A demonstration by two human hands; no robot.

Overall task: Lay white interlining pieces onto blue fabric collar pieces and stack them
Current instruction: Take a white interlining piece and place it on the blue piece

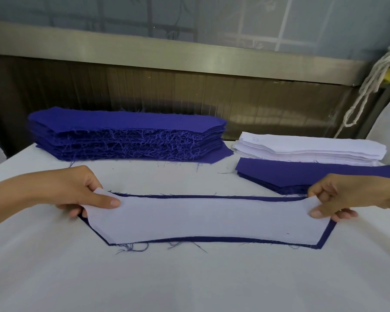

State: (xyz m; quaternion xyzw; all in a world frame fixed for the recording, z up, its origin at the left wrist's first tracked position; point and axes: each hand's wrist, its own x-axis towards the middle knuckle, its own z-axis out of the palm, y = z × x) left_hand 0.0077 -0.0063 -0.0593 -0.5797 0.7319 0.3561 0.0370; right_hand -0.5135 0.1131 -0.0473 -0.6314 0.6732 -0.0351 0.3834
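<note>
Now left hand and right hand each pinch an end of the white interlining

At centre of frame an interlining piece is laid on a collar piece, w/ the collar edge seen all round it. Both lie on the table. The piece's left end is pinched by the left hand at mid left, its right end by the right hand at mid right. At upper left, behind, a tall collar stack is placed. At upper right an interlining stack is set on a low collar pile.
</note>
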